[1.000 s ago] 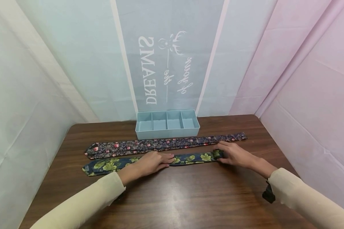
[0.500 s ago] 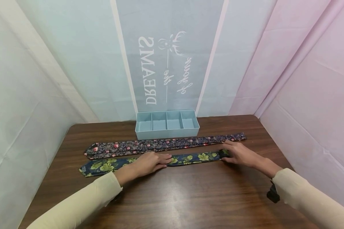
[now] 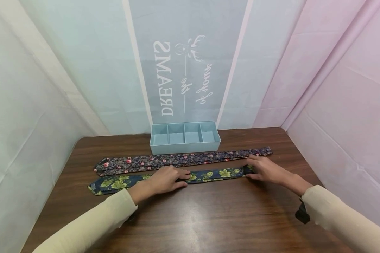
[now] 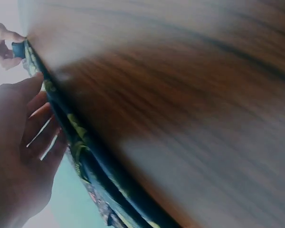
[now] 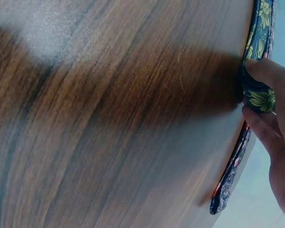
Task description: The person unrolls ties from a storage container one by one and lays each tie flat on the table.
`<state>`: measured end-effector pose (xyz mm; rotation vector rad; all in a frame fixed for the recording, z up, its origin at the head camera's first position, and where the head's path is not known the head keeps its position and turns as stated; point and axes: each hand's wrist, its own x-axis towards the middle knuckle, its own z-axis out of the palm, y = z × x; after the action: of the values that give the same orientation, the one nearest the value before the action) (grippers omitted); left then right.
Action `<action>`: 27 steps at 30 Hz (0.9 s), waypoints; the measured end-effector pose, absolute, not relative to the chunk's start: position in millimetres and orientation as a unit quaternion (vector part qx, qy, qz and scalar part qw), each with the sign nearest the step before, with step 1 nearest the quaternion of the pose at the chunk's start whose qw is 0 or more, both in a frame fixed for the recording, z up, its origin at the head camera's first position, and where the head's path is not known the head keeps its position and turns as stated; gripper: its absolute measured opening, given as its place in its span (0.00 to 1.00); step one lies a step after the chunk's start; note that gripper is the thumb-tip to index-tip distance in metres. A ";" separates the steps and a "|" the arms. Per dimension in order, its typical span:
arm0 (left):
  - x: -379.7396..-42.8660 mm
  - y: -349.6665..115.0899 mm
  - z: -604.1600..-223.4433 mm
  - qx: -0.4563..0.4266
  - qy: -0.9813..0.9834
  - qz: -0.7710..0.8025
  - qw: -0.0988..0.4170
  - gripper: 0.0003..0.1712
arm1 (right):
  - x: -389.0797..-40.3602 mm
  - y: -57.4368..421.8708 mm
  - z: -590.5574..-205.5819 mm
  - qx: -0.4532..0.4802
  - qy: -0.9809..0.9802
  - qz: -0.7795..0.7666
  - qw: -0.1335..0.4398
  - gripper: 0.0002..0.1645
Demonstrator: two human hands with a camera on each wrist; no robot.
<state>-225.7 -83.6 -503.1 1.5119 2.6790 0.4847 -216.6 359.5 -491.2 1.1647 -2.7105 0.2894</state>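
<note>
A dark blue necktie with yellow-green flowers (image 3: 209,175) lies lengthwise across the table, its wide pointed tip at the left. My left hand (image 3: 168,180) rests on its middle with the fingers laid across the cloth; in the left wrist view these fingers (image 4: 40,126) look nearly straight. At the narrow end, my right hand (image 3: 266,169) holds a small rolled-up part of the tie (image 5: 261,97) between thumb and fingers, as the right wrist view shows. Just behind lies a second necktie, dark with pink flowers (image 3: 152,161), flat and stretched out.
Behind both ties stands a light blue box (image 3: 185,147) with several compartments, near the back edge of the brown wooden table (image 3: 190,218). A printed curtain (image 3: 190,80) hangs behind the table, and pale cloth walls close off both sides.
My right hand has shifted slightly to the right with the rolled end. The wide tip of the green-flowered necktie sits slightly farther left. My left hand stays nearly in place.
</note>
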 end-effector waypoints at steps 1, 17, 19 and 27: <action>-225.7 -81.0 -501.6 0.483 0.862 0.154 0.011 0.19 | -216.4 359.3 -490.9 0.391 -0.911 0.096 0.089 0.26; -226.5 -15.3 -500.9 0.507 0.853 0.121 0.025 0.26 | -216.9 357.5 -491.0 0.404 -0.905 0.089 0.097 0.24; -226.0 -11.2 -503.3 0.506 0.854 0.114 0.032 0.25 | -217.8 357.4 -491.8 0.412 -0.901 0.091 0.100 0.23; -226.3 -8.7 -506.0 0.487 0.864 0.117 0.047 0.23 | -220.8 358.6 -493.5 0.416 -0.900 0.088 0.099 0.22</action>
<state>-226.3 -8.7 -506.0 1.4853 2.6379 0.3583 -220.8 358.6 -493.5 1.2296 -2.6609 0.2612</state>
